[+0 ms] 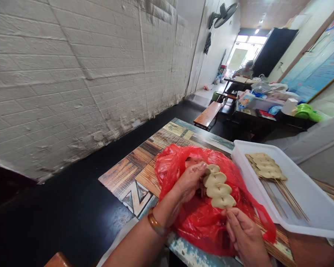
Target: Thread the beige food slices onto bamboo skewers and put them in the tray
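Note:
A skewer of pale, flat oval slices [219, 190] is held between my two hands, slanting over a crumpled red plastic bag [200, 237]. My left hand [189, 180], with a brown bangle at the wrist, pinches the slice at the far end. My right hand [243, 228] is closed on the near end, where the thin stick comes out below the slices; most of that stick is hidden by the fingers. The open bag lies beneath both hands, and its contents are mostly hidden. To the right, finished skewers [267, 167] of similar slices are stacked in a white plastic tray [317, 228].
Bag and tray rest on a table [144, 167] with a patchwork wood pattern. A white brick-patterned wall [100, 74] runs along the left. Farther off are a wooden bench [208, 113], a cluttered dark table [250, 115] and a seated person [243, 72].

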Available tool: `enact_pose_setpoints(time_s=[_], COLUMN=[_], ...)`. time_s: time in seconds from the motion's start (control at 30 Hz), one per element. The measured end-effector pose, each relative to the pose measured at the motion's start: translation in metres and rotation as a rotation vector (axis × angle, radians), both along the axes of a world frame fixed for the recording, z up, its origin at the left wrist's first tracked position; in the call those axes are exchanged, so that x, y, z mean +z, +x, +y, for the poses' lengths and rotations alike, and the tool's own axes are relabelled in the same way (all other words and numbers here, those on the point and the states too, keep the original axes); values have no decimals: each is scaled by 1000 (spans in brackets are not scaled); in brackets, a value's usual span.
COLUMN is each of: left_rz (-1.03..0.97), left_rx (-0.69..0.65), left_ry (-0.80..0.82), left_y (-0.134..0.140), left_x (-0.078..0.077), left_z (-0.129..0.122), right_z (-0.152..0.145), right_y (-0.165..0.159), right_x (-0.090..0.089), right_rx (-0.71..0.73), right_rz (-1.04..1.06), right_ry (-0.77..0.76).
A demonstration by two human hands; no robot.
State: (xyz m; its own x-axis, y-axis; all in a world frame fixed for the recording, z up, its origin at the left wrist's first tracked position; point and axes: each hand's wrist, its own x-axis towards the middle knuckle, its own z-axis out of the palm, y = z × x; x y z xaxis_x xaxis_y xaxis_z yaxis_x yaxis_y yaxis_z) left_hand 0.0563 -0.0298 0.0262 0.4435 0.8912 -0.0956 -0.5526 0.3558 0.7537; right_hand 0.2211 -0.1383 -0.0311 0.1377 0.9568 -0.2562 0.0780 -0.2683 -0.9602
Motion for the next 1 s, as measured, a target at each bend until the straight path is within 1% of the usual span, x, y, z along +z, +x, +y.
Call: enact_pose_setpoints(time_s=[0.1,0.17,0.27,0.33,0.4,0.57,0.77,0.9,1.0], left_rz=[15,19,1,-16,-24,-32,-3,17,35], left_rx=[-93,-113,-44,18,47,22,22,31,38], left_ry=[5,8,-10,-15,-15,-15,-1,-2,1], left_y=[3,5,5,5,4,4,7,9,10], left_x=[-4,-7,-9,-9,-7,-4,-10,-12,-10], left_z=[-3,-4,-2,-1,-1,-2,-2,-2,-3], right_z=[0,0,-1,-1,-1,-1,-2,-2,-2], right_y=[-2,-5,-8,-9,-9,-9,-13,-11,-10], right_x=[3,7,11,12,11,12,13,12,11], right_rx=[1,20,58,74,83,90,14,54,44], right_rz=[39,31,-42,-112,-183,-295,-301,-312,-340], right_ry=[16,20,32,42,53,108,148,162,182])
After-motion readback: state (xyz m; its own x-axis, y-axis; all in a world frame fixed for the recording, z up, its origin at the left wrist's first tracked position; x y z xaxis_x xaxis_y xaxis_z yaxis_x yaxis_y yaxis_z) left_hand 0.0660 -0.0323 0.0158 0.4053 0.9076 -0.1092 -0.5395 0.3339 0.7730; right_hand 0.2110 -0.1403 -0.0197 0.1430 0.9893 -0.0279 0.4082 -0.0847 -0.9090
